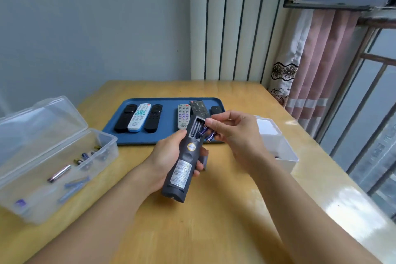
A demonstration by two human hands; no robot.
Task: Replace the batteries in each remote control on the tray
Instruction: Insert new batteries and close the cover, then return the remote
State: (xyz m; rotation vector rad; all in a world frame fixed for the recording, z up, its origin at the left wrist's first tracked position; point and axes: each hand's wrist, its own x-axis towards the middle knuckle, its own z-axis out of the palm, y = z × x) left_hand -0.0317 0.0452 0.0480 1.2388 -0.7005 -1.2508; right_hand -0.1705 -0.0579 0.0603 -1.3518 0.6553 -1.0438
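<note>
My left hand (171, 156) grips a dark grey remote (184, 163) back side up, its battery compartment (196, 127) uncovered. The loose cover (204, 159) is tucked under the same hand's fingers. My right hand (233, 133) pinches two blue batteries (206, 134) right at the compartment's edge. Behind lies the blue tray (167, 137) with several remotes: two black ones (125, 118) either side of a white one (139, 117), plus a grey one (183, 115), a dark one (199, 107) and a small black one (216, 109).
An open clear plastic box (53, 169) at the left holds several loose batteries. A white bin (278, 146) stands at the right, behind my right wrist. The wooden table (214, 221) ends at the wall behind and near a window at the right.
</note>
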